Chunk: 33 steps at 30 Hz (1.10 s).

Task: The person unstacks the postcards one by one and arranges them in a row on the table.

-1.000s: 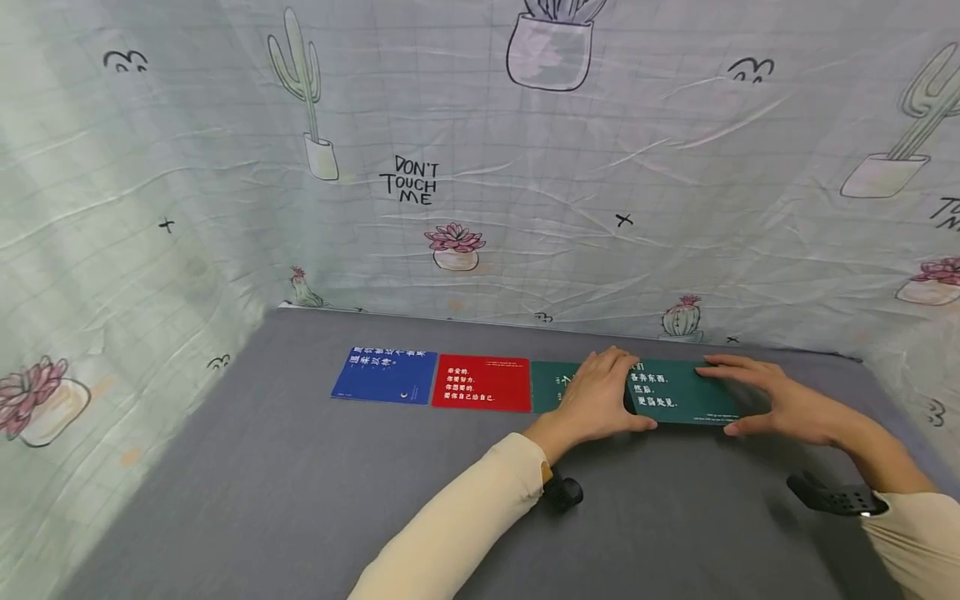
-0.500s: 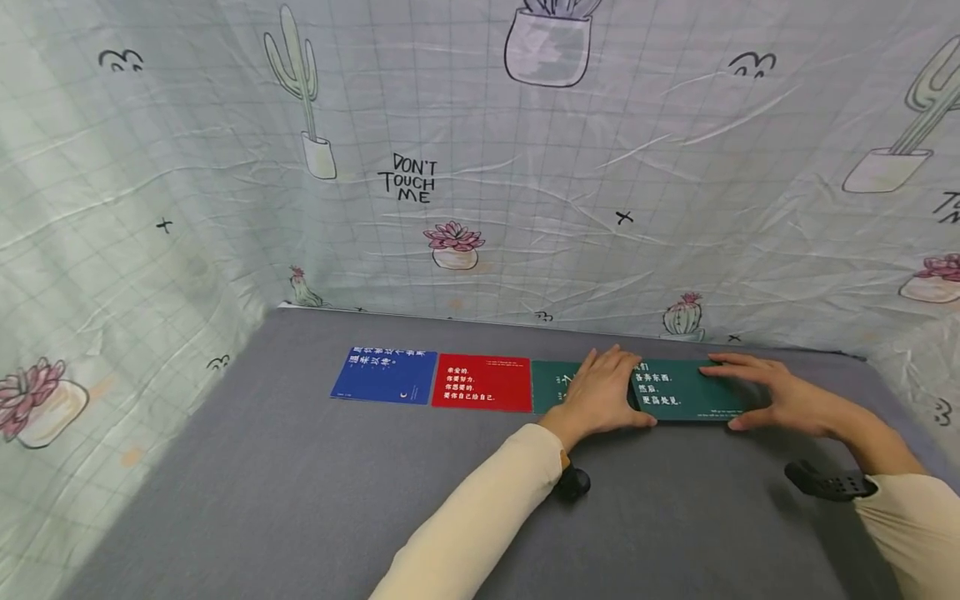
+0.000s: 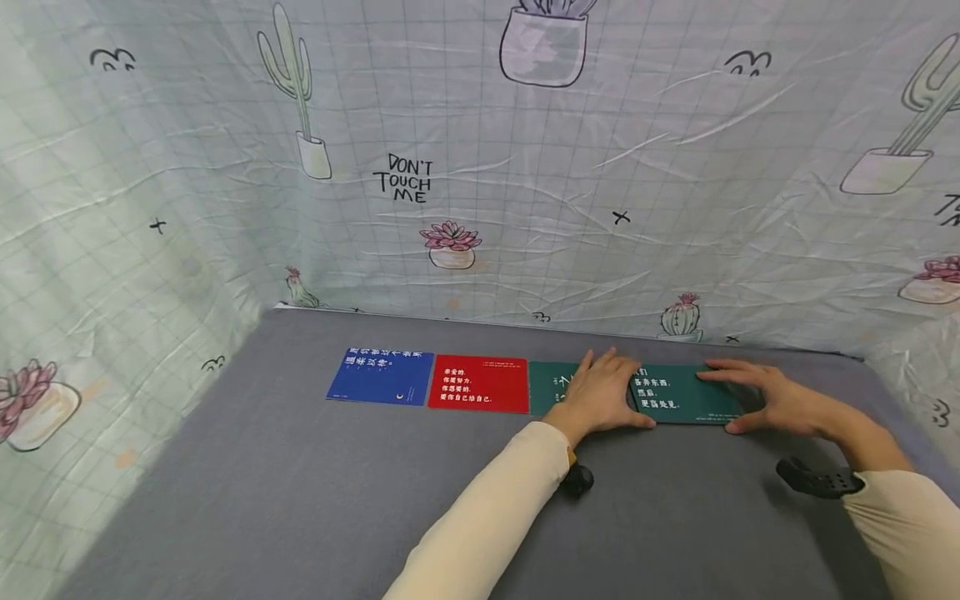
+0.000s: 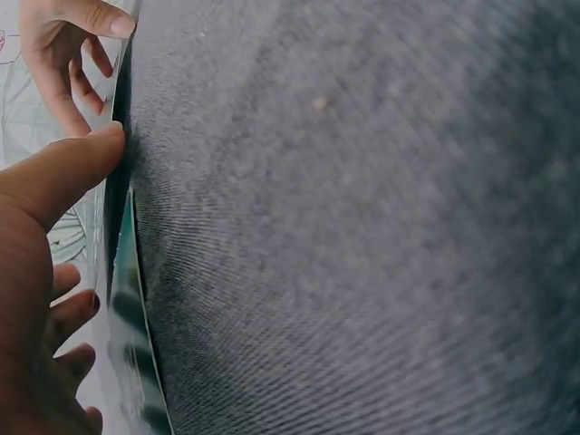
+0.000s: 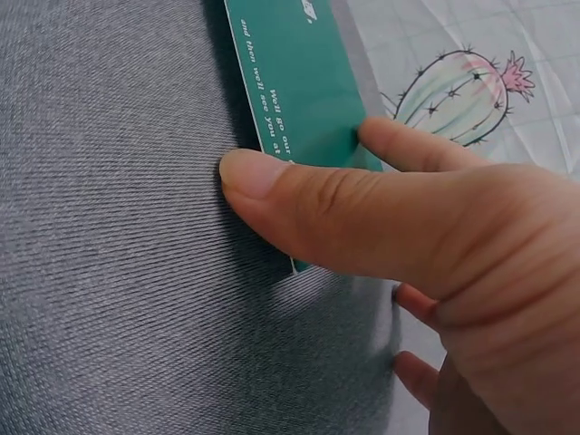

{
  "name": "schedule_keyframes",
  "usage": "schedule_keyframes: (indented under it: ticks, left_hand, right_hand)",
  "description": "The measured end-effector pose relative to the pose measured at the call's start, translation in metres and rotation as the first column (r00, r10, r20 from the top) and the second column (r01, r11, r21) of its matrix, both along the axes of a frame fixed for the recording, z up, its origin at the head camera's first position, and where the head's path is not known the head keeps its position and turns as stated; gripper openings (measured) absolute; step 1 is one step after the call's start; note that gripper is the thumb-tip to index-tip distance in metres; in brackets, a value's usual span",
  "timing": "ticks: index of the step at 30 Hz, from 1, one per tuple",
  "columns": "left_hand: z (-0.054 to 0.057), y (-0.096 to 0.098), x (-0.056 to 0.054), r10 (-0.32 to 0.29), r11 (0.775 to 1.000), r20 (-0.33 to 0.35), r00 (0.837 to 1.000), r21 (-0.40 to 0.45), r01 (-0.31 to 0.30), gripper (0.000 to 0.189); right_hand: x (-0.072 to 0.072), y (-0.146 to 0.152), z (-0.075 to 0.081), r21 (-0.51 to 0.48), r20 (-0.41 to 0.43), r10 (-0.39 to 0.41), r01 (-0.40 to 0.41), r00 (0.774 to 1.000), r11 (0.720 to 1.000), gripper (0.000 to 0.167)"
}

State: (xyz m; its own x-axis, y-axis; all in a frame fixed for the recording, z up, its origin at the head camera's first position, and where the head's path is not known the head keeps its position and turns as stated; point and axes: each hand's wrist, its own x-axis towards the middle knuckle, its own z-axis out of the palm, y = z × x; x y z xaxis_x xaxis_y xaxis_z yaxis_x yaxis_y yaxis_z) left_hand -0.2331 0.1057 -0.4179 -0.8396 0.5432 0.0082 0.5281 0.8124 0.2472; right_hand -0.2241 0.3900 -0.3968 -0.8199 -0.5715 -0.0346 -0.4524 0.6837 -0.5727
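A dark green card [image 3: 684, 393] with white writing lies at the right end of a row of cards. My left hand [image 3: 600, 393] grips its left end, thumb on the near edge and fingers toward the far edge. At the other end, my right hand [image 3: 791, 404] pinches the card between thumb and index finger. In the left wrist view, a dark gap shows below the card's near edge, close to the left thumb [image 4: 77, 168]. Another green card [image 3: 543, 388] sits just left of it, partly hidden behind the left hand.
A red card [image 3: 480, 385] and a blue card [image 3: 381, 377] continue the row leftward on the grey cloth [image 3: 300, 492]. Behind stands a curtain [image 3: 525, 167] printed with cacti. Each wrist wears a black strap, the right strap [image 3: 817, 479] clearly visible.
The green card's near edge appears slightly lower than a second ago, with both hands keeping their hold. The row's other cards have not moved; the head view shifts slightly.
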Motion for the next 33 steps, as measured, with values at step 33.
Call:
schedule_keyframes:
  ticks: [33]
  left_hand:
    - [0.0032, -0.0024, -0.0001, -0.038, 0.995, 0.045, 0.998, -0.095, 0.042, 0.081]
  right_hand:
    - [0.0036, 0.0014, -0.0037, 0.108, 0.016, -0.070, 0.068, 0.997, 0.992, 0.076]
